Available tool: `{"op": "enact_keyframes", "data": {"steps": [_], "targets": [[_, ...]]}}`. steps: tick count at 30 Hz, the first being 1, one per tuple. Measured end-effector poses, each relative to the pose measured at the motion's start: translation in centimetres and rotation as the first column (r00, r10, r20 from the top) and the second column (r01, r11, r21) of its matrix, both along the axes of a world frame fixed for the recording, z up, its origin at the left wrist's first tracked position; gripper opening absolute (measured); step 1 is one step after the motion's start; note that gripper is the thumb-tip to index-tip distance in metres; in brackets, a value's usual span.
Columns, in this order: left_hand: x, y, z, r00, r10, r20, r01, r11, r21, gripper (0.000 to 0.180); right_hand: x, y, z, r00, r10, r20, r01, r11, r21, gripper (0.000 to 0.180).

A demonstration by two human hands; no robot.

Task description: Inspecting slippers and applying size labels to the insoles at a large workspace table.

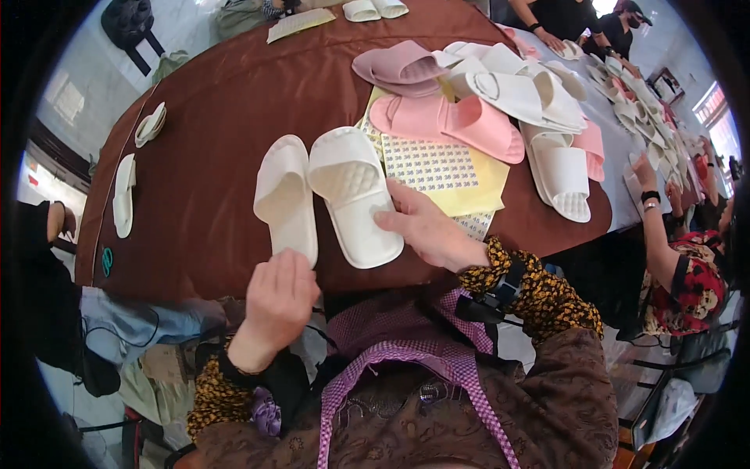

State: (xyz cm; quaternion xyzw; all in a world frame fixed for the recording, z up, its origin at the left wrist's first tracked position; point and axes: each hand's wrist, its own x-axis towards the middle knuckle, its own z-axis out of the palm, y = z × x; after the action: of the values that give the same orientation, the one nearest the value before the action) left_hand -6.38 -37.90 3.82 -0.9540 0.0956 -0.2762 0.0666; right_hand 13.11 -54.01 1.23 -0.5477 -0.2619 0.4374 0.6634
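Two cream-white slide slippers lie side by side on the brown table (211, 109). My left hand (279, 293) rests at the heel of the left slipper (285, 195), fingers together against it. My right hand (426, 227) touches the heel part of the right slipper (355, 191) with its fingertips. Just right of the slippers lies a sheet of small white stickers (428, 164) on yellow paper (480, 191).
Pink slippers (445, 121) and a heap of white ones (531, 94) fill the table's far right. More white slippers lie at the left edge (123, 195) and far end (373, 8). Another person (687, 266) works at the right; others stand at the back.
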Motion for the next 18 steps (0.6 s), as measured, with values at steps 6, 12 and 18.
{"op": "enact_keyframes", "data": {"steps": [6, 12, 18], "targets": [[-0.8, -2.0, -0.9, 0.994, -0.055, -0.094, 0.046, 0.994, -0.099, 0.031, 0.3, -0.9, -0.6, 0.971, 0.022, 0.237, -0.003, 0.997, -0.080, 0.043], [0.8, -1.3, -0.6, 0.997, -0.019, -0.078, -0.008, 0.941, -0.338, 0.034, -0.4, -2.1, 1.8, 0.709, 0.066, 0.702, 0.107, 0.974, -0.200, 0.039], [2.6, -1.7, -0.3, 0.977, -0.049, -0.205, -0.040, 0.911, -0.409, 0.042, 2.9, -4.1, 4.0, 0.511, -0.171, 0.842, 0.246, 0.968, 0.047, 0.016]]}}
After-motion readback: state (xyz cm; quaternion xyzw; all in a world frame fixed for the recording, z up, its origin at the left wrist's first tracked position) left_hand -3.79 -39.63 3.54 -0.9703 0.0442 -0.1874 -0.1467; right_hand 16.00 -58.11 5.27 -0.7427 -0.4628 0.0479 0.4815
